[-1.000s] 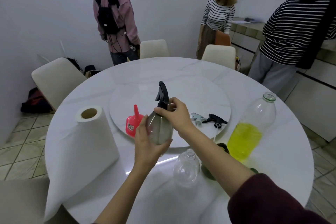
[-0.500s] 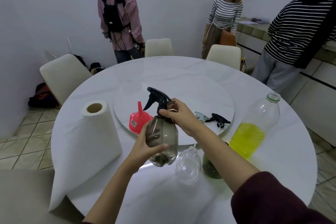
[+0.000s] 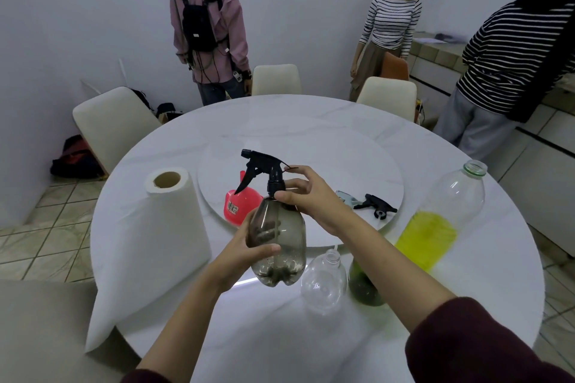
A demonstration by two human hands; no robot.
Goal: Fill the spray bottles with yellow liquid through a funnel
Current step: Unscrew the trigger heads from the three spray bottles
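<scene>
I hold a smoky grey spray bottle (image 3: 280,246) in the air over the table's near side. My left hand (image 3: 245,253) grips its body from the left. My right hand (image 3: 306,196) pinches the collar of its black trigger head (image 3: 259,165), whose nozzle points left. Behind it, on the turntable, lies a red funnel (image 3: 238,207). Below and to the right stand a clear bottle (image 3: 323,281) without a head and a green bottle (image 3: 362,284), partly hidden by my right forearm. A tall clear bottle (image 3: 438,221) at the right is half full of yellow liquid.
A paper towel roll (image 3: 161,227) stands at the left, its sheet hanging over the round white table (image 3: 311,121). Two loose trigger heads (image 3: 375,204) lie on the turntable (image 3: 351,158). Three people stand beyond the table, with chairs around it.
The grey bottle has risen off the table and its trigger head has turned so the nozzle points left. The camera has shifted a little.
</scene>
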